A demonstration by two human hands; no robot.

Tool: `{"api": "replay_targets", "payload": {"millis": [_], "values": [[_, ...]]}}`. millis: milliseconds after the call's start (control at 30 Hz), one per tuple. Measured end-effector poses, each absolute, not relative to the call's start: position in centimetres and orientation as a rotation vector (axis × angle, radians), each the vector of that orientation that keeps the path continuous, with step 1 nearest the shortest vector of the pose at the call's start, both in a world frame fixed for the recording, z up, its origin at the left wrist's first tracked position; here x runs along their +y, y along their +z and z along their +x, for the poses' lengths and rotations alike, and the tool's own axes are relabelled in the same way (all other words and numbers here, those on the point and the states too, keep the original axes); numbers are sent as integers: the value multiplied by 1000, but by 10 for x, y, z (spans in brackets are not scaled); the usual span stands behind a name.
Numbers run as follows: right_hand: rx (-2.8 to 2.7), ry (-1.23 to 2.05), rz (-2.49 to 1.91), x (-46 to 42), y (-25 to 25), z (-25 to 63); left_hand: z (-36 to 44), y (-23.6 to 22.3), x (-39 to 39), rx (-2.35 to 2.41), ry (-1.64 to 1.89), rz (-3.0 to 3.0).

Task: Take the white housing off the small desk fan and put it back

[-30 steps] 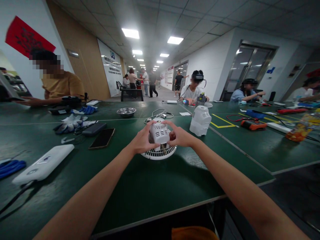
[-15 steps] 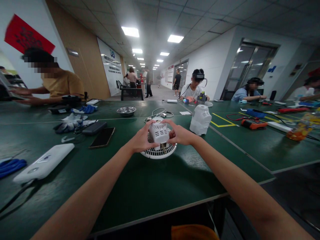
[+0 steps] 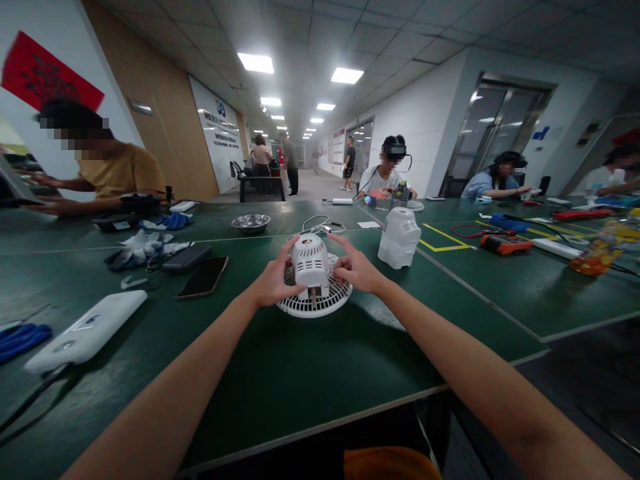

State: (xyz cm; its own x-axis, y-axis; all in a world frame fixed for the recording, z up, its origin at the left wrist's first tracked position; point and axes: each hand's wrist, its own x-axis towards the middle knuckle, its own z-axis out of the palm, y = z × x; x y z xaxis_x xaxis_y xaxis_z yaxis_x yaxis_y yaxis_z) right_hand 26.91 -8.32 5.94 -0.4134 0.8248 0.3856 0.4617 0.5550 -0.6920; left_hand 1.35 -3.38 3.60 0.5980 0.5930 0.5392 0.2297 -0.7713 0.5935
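A white slotted fan motor housing (image 3: 311,263) stands upright on a round white fan grille (image 3: 325,307), which lies flat on the green table. From the left, my left hand (image 3: 274,279) grips the housing, thumb low at its front and fingers on its upper side. My right hand (image 3: 361,268) is just right of the housing, its index finger stretched out and the other fingers curled above the grille rim. A gap shows between this hand and the housing. Low on the housing's front is an opening with a small metal part.
Right of the grille stands another white plastic housing (image 3: 400,239). Behind are a white cable (image 3: 320,223) and a metal bowl (image 3: 251,223). A phone (image 3: 203,277), white power bank (image 3: 87,330) and gloves (image 3: 145,247) lie left. A multimeter (image 3: 506,244) lies right. Other people sit around the table.
My right hand has come off the housing and opened to the right. My left hand stays on the housing. The view has shifted slightly.
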Motion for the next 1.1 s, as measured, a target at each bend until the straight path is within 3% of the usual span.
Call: {"api": "replay_targets", "payload": {"millis": [200,500,733,1100], "values": [[-2031,228,-1142,-70,47,271,8,29,-30,716,1020,2218],[-2043,458,-1035,-69,34,268,26,25,-31,733,1148,2178],[-2044,346,-1033,-70,36,267,26,29,-39,658,1079,2145],[-2084,207,-1021,-68,37,264,41,35,-53,1006,1118,2255]]}}
